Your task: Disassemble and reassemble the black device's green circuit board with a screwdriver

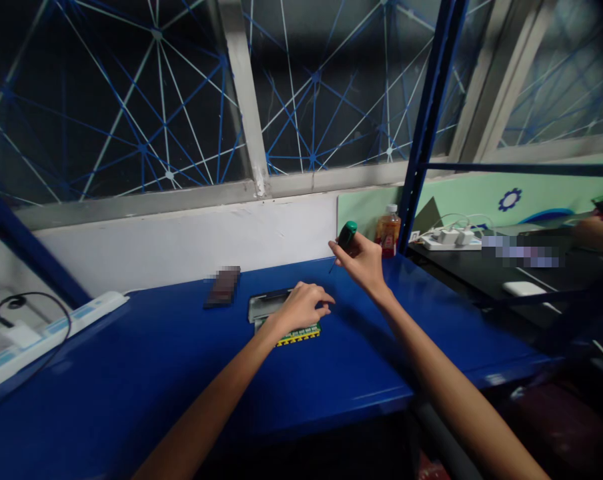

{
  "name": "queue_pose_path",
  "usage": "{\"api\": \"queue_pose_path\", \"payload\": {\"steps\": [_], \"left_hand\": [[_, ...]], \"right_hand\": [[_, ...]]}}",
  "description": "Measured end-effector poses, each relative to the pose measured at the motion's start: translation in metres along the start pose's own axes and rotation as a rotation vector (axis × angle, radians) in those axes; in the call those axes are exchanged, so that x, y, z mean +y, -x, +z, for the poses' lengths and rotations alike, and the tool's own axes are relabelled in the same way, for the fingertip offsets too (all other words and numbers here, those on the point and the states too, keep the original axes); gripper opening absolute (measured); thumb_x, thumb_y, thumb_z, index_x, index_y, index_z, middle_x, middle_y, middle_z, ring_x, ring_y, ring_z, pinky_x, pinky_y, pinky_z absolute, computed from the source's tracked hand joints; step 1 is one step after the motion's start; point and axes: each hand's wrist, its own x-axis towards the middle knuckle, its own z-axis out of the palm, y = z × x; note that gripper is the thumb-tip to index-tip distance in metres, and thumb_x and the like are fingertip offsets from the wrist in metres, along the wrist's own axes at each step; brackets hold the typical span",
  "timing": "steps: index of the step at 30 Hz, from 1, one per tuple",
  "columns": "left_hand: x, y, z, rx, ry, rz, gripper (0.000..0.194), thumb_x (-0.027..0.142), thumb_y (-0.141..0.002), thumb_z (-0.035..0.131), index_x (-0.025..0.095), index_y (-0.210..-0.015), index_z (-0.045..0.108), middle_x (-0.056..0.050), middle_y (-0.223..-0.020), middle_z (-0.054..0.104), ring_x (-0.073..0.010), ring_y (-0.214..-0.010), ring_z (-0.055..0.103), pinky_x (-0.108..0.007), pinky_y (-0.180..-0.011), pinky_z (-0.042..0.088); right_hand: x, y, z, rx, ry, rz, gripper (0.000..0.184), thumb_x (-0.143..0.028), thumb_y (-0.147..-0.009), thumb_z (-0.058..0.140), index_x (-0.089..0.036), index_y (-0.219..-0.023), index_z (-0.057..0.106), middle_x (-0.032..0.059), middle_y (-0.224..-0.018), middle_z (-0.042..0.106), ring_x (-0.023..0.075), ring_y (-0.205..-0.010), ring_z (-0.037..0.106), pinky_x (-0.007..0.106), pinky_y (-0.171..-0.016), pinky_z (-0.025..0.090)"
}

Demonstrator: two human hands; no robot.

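My right hand (360, 262) is raised over the back of the blue table (181, 373). It grips a screwdriver (347, 233) by its green handle, and the thin shaft points down and left. My left hand (304, 305) is at an open tool case (297, 337), partly covering it. Thumb and index finger there are apart, and nothing shows between them; the other fingers are partly hidden. The case has a clear lid (264, 308) tipped back and a green and yellow tray with a row of small pieces, too small to tell apart.
A dark flat object, partly blurred out, (223, 288) lies behind the case to the left. A white power strip (81, 327) runs along the left side. At the back right stands a bottle (387, 232) beside a blue post (421, 133). Another person's hand (599, 232) shows at the far right.
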Motion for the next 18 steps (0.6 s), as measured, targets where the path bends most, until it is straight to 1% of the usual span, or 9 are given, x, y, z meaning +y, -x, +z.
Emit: {"api": "queue_pose_path", "payload": {"steps": [3,6,11,14,18], "left_hand": [[-0.003,0.0,0.001,0.011,0.006,-0.002,0.021,0.025,-0.082,0.062,0.02,-0.101,0.071,-0.006,-0.092,0.071,-0.0223,-0.086,0.063,-0.034,-0.08,0.044],[-0.007,0.006,-0.006,0.033,0.033,-0.023,0.021,0.026,-0.082,0.063,0.021,-0.1,0.071,-0.006,-0.095,0.071,-0.022,-0.088,0.063,-0.033,-0.082,0.044],[-0.022,0.029,-0.023,0.113,0.059,-0.108,0.02,0.028,-0.084,0.058,0.022,-0.097,0.072,-0.006,-0.096,0.071,-0.0216,-0.089,0.063,-0.033,-0.083,0.045],[-0.032,0.043,-0.029,0.131,0.068,-0.147,0.021,0.027,-0.085,0.055,0.021,-0.095,0.072,-0.006,-0.096,0.072,-0.0217,-0.088,0.063,-0.032,-0.081,0.045],[-0.035,0.05,-0.033,0.182,0.113,-0.181,0.022,0.028,-0.084,0.055,0.022,-0.096,0.073,-0.005,-0.098,0.071,-0.0215,-0.09,0.063,-0.032,-0.082,0.046]], "right_hand": [[0.0,0.0,0.001,-0.013,0.047,-0.01,0.028,-0.046,-0.079,0.059,-0.02,-0.068,0.055,0.0008,-0.052,0.058,0.0166,-0.051,0.056,0.028,-0.053,0.042],[-0.004,0.003,0.004,-0.033,0.064,-0.017,0.028,-0.045,-0.078,0.06,-0.021,-0.066,0.052,0.0008,-0.052,0.058,0.0159,-0.05,0.055,0.028,-0.053,0.041],[-0.01,0.007,0.008,-0.071,0.087,-0.059,0.029,-0.043,-0.079,0.059,-0.021,-0.064,0.047,-0.001,-0.049,0.055,0.0139,-0.047,0.05,0.027,-0.052,0.037],[-0.012,0.01,0.011,-0.107,0.103,-0.086,0.03,-0.042,-0.08,0.058,-0.021,-0.063,0.046,-0.0018,-0.049,0.053,0.0127,-0.047,0.047,0.026,-0.051,0.035],[-0.015,0.015,0.017,-0.139,0.111,-0.098,0.03,-0.043,-0.079,0.058,-0.021,-0.062,0.048,-0.0016,-0.051,0.053,0.0118,-0.047,0.044,0.025,-0.049,0.034]]}}
